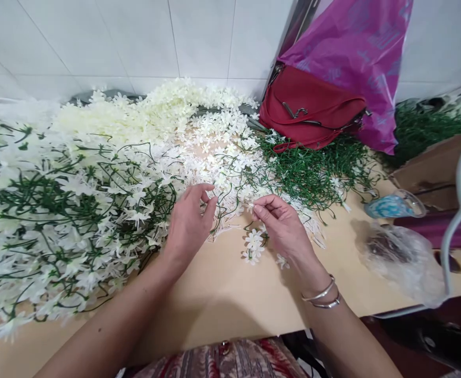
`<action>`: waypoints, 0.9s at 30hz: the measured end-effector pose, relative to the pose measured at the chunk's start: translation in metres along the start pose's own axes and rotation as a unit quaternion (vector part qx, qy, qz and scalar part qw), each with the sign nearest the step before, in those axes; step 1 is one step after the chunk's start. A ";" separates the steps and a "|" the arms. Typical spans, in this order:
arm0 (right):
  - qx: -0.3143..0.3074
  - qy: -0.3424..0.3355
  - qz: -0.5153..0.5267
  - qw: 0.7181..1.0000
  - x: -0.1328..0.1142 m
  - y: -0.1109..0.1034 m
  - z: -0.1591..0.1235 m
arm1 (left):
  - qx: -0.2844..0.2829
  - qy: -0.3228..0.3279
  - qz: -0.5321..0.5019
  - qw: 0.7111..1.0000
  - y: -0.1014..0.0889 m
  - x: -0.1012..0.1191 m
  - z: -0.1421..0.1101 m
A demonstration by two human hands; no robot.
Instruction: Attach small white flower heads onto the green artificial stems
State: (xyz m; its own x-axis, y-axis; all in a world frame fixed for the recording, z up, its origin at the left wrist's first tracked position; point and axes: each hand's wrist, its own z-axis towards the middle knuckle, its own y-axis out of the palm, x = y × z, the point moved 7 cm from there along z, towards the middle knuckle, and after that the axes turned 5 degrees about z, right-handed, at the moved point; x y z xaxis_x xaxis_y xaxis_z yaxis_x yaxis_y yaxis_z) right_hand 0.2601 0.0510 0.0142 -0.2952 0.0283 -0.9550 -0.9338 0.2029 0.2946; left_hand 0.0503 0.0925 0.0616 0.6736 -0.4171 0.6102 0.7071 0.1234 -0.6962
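My left hand [189, 220] hovers at the edge of the loose white flower heads [218, 152], its thumb and forefinger pinched together on a small white petal piece. My right hand [280, 223] is curled, fingertips pinched on a thin green stem with white flowers [253, 245] that hangs below it onto the tabletop. Two silver bangles circle my right wrist. A big heap of finished flower sprigs [57, 210] on green stems lies to the left of my left hand. Bare green stems [313, 173] are piled behind my right hand.
A red bag [309, 110] and a purple plastic bag [356, 47] lean against the tiled wall at the back. A clear plastic bag [404, 260], a cardboard box [439, 163] and a grey curved tube [457, 210] sit at the right. The beige table [222, 294] ends near my lap.
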 end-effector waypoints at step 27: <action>0.051 -0.091 -0.078 0.991 -0.015 0.015 -0.013 | -0.084 -0.134 -0.303 0.940 0.041 0.008 -0.006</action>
State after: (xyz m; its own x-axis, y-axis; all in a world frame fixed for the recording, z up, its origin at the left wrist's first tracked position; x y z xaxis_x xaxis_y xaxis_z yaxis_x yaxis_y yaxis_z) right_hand 0.2483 0.0411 0.0334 -0.0982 0.1631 -0.9817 -0.9370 0.3171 0.1464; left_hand 0.0830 0.0893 0.0357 0.2046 -0.1198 0.9715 0.9497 -0.2160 -0.2266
